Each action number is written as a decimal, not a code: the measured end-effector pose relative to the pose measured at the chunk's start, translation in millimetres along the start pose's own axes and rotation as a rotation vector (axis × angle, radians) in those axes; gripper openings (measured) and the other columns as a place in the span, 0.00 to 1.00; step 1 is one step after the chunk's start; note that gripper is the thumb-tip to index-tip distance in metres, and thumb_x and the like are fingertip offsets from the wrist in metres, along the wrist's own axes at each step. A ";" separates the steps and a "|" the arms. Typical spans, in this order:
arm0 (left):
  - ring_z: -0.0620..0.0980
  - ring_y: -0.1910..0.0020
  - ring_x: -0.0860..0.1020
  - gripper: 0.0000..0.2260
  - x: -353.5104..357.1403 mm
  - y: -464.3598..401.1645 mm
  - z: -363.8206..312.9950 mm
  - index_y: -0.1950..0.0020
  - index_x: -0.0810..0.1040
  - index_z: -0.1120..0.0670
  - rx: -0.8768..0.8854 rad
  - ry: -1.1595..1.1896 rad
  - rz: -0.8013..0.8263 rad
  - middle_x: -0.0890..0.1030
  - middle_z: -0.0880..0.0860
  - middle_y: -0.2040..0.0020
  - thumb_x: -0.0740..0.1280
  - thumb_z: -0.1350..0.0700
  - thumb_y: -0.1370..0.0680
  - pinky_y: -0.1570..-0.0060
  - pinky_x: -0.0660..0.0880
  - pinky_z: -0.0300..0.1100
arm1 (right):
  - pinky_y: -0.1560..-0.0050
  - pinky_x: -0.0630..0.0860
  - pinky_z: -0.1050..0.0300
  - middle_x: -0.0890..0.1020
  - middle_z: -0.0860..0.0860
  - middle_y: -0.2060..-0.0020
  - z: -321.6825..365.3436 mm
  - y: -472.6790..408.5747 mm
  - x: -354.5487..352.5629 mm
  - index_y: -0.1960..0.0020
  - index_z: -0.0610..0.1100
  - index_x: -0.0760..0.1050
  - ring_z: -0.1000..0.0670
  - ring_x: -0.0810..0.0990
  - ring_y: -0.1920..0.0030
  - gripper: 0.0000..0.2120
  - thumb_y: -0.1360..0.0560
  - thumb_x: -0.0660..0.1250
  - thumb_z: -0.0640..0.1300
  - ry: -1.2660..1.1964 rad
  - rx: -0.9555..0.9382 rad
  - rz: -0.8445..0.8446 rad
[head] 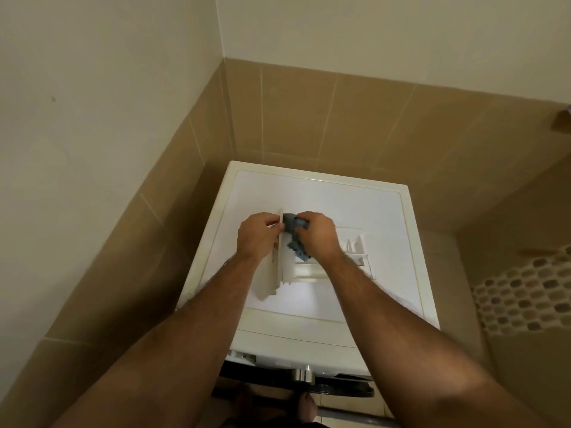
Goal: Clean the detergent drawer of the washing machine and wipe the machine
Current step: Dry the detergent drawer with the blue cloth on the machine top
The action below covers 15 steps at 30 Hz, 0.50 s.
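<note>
- Tiled corner alcove, tan tiles below and pale painted wall above, encloses a white washing machine [309,307] viewed from overhead.
- Nearest the camera: the machine's front edge, with a chrome dial [302,375] and the dark door rim below it; a bare foot [307,407] shows on the floor.
- On the machine's top lies the removed detergent drawer [312,270], its compartments facing up.
- Left hand [258,236]: fingers curled round the drawer's upright front panel [279,242], steadying it.
- Right hand [318,234]: fingers bunched on a blue-grey cloth [293,233], pressed against the panel's inner face.
- Progress, judged: drawer is out and wiping is in hand; the right-hand compartments appear yet to be reached, and refitting plus wiping the machine itself remain.
- Residue cannot be assessed; the white surfaces are overexposed.
- Surroundings: side walls stand close to the machine, likely restricting access to its flanks. Pebble mosaic [525,301] lies right; a small fitting [562,118] projects from the far right wall.
</note>
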State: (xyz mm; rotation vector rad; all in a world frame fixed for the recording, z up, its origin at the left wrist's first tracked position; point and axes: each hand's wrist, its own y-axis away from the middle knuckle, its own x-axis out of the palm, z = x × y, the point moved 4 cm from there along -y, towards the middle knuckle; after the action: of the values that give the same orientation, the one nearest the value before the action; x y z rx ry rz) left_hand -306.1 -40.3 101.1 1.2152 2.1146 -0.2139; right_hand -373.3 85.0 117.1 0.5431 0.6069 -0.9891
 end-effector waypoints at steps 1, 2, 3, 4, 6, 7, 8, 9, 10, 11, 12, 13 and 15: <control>0.54 0.44 0.80 0.16 0.5 0.0 1.7 0.36 0.79 0.56 -0.004 0.033 0.004 0.82 0.54 0.41 0.68 0.52 0.22 0.39 0.76 0.48 | 0.65 0.78 0.59 0.83 0.41 0.62 -0.6 0.6 8.8 0.55 0.38 0.80 0.44 0.82 0.66 0.05 0.26 0.65 0.35 -0.012 0.021 0.055; 0.55 0.45 0.80 0.15 0.9 -0.7 2.5 0.36 0.79 0.56 -0.003 0.055 0.003 0.82 0.54 0.42 0.68 0.52 0.22 0.41 0.77 0.50 | 0.65 0.80 0.56 0.83 0.42 0.63 -2.6 1.6 16.1 0.55 0.38 0.80 0.44 0.83 0.66 0.05 0.25 0.65 0.36 -0.029 0.048 0.090; 0.54 0.47 0.81 0.15 0.6 -0.9 2.1 0.37 0.80 0.56 0.000 0.067 0.001 0.82 0.54 0.42 0.68 0.52 0.22 0.43 0.78 0.51 | 0.67 0.80 0.56 0.83 0.43 0.65 -4.0 3.0 20.4 0.55 0.39 0.80 0.46 0.83 0.68 0.06 0.24 0.64 0.38 -0.049 0.076 0.108; 0.54 0.48 0.81 0.15 0.4 -1.3 1.9 0.37 0.80 0.56 0.005 0.076 -0.003 0.83 0.54 0.43 0.68 0.52 0.22 0.44 0.79 0.51 | 0.69 0.79 0.59 0.82 0.45 0.66 -4.7 4.7 22.8 0.55 0.41 0.79 0.49 0.82 0.70 0.07 0.23 0.63 0.39 -0.079 0.096 0.117; 0.54 0.49 0.81 0.14 0.3 -1.6 1.0 0.39 0.81 0.56 0.025 0.073 -0.015 0.83 0.54 0.44 0.68 0.52 0.22 0.45 0.80 0.50 | 0.74 0.74 0.65 0.79 0.49 0.70 -2.4 8.1 21.7 0.57 0.43 0.79 0.53 0.78 0.73 0.10 0.22 0.60 0.37 -0.132 0.109 0.145; 0.54 0.50 0.81 0.14 0.5 -1.1 0.6 0.39 0.81 0.56 0.033 0.068 -0.022 0.83 0.54 0.45 0.68 0.51 0.22 0.45 0.80 0.50 | 0.74 0.74 0.65 0.77 0.49 0.71 -1.0 9.9 20.0 0.57 0.42 0.79 0.53 0.76 0.74 0.10 0.22 0.60 0.36 -0.123 0.084 0.163; 0.54 0.49 0.81 0.14 0.9 -0.8 0.6 0.39 0.81 0.56 0.040 0.065 -0.030 0.83 0.55 0.45 0.68 0.51 0.22 0.45 0.79 0.49 | 0.72 0.74 0.63 0.77 0.49 0.71 0.2 11.4 18.5 0.59 0.43 0.79 0.53 0.76 0.74 0.11 0.23 0.60 0.35 -0.096 0.037 0.176; 0.54 0.49 0.81 0.15 1.5 -0.9 1.4 0.39 0.81 0.56 0.039 0.060 -0.036 0.83 0.55 0.44 0.68 0.51 0.22 0.44 0.79 0.49 | 0.70 0.75 0.62 0.77 0.50 0.72 2.4 15.1 16.5 0.61 0.44 0.78 0.53 0.76 0.74 0.12 0.25 0.60 0.34 -0.050 -0.019 0.186; 0.54 0.48 0.81 0.15 1.9 -1.5 2.3 0.38 0.80 0.56 0.034 0.053 -0.041 0.83 0.55 0.43 0.68 0.51 0.22 0.43 0.78 0.49 | 0.68 0.74 0.63 0.76 0.52 0.73 4.3 19.2 15.8 0.63 0.45 0.78 0.53 0.75 0.74 0.12 0.26 0.60 0.34 0.003 -0.077 0.194; 0.54 0.47 0.81 0.15 2.1 -1.6 3.0 0.38 0.80 0.56 0.027 0.050 -0.042 0.83 0.54 0.42 0.68 0.51 0.22 0.42 0.78 0.49 | 0.67 0.71 0.65 0.76 0.54 0.72 5.0 24.0 16.4 0.64 0.45 0.78 0.55 0.75 0.73 0.13 0.27 0.60 0.33 0.057 -0.131 0.202; 0.54 0.46 0.81 0.15 2.7 -1.8 4.0 0.37 0.80 0.56 0.023 0.052 -0.043 0.82 0.54 0.42 0.68 0.51 0.22 0.41 0.77 0.48 | 0.66 0.68 0.66 0.76 0.55 0.71 6.2 29.6 17.7 0.63 0.44 0.79 0.54 0.74 0.71 0.12 0.28 0.61 0.32 0.108 -0.184 0.212; 0.54 0.46 0.81 0.15 2.7 -1.7 4.3 0.37 0.80 0.56 0.023 0.057 -0.046 0.82 0.54 0.41 0.68 0.51 0.21 0.40 0.77 0.47 | 0.65 0.67 0.66 0.76 0.54 0.68 5.8 34.1 19.0 0.61 0.42 0.81 0.53 0.74 0.69 0.12 0.28 0.61 0.31 0.155 -0.223 0.219; 0.53 0.45 0.80 0.15 2.1 -0.4 4.8 0.37 0.80 0.56 0.032 0.058 -0.064 0.82 0.54 0.41 0.67 0.51 0.21 0.40 0.74 0.43 | 0.61 0.68 0.61 0.77 0.51 0.64 3.0 43.6 20.2 0.56 0.38 0.83 0.47 0.74 0.63 0.11 0.28 0.61 0.30 0.216 -0.282 0.214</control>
State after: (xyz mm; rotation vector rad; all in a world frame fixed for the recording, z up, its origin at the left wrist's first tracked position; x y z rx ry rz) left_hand -304.9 -41.3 96.1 1.1865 2.2101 -0.2448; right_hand -325.8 90.4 111.6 0.4555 0.8477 -0.6332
